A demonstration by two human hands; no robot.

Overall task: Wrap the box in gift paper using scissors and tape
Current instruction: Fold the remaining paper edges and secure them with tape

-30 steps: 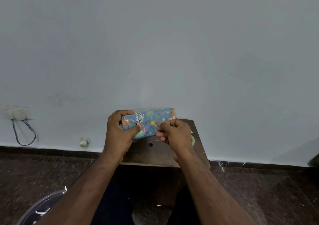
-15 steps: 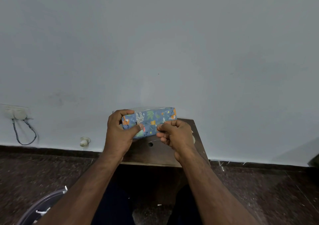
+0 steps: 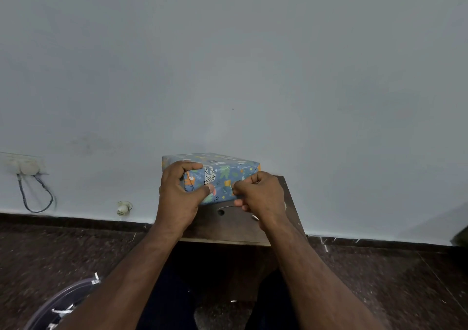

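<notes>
The box (image 3: 220,177), already covered in blue patterned paper, is now showing its top face as well as its front; in the earlier frames only the front side was facing the camera, so it is tipping toward the viewer or the head is rising. It is sitting at the far edge of the dark wooden surface (image 3: 235,225), against the wall (image 3: 228,63).

The left hand (image 3: 181,192) is gripping the box's left end, fingers curling over the top edge and thumb pressing on the front face, much as before. The right hand (image 3: 260,194) is closing its grip at the box's lower right front edge, fingers curled; it is sitting a little higher and closer to the corner than half a second ago. Whether it is pinching paper, tape or just the box edge is hard to make out.

The hand is hiding the box's right lower corner. A thin pale curve and a hole (image 3: 221,212) are showing on the surface below the box. A socket (image 3: 24,166) with a looping cable is sitting on the wall at left, and a clear bin (image 3: 63,304) is being cut off by the bottom left edge.
</notes>
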